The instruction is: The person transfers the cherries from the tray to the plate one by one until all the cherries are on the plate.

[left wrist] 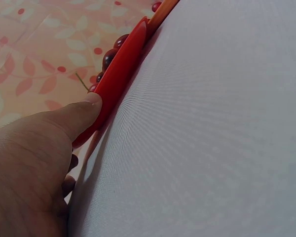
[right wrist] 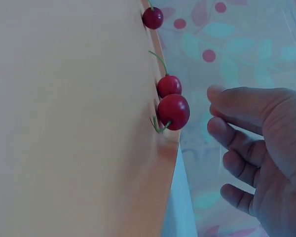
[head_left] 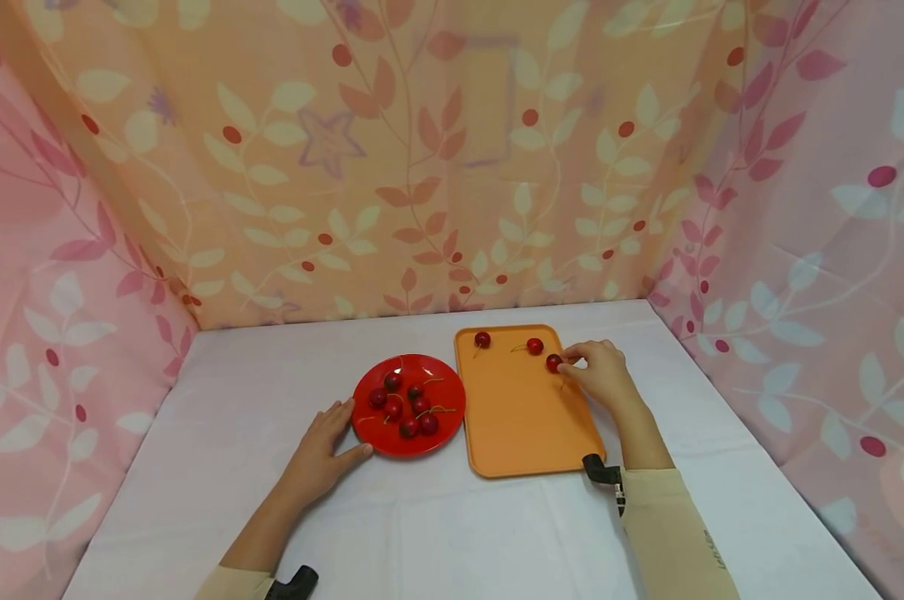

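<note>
My left hand (head_left: 322, 448) rests against the left rim of a red plate (head_left: 447, 379), thumb and fingers spread along the edge. In the left wrist view the thumb (left wrist: 89, 109) touches the plate's rim (left wrist: 122, 74). Several cherries with stems lie on the plate. Near the right edge of an orange tray (head_left: 515, 425) my right hand (head_left: 600, 372) reaches toward a cherry (head_left: 553, 363). The right wrist view shows a gap between that hand (right wrist: 259, 143) and the nearest cherry (right wrist: 173, 112); its fingers are loosely bent and hold nothing.
Two more cherries lie at the tray's far end, one at the left (head_left: 482, 340) and one nearer the middle (head_left: 535, 346). Plate and tray stand side by side on a white-covered table (head_left: 422, 533). Leaf-patterned curtains (head_left: 422, 167) enclose the back and sides.
</note>
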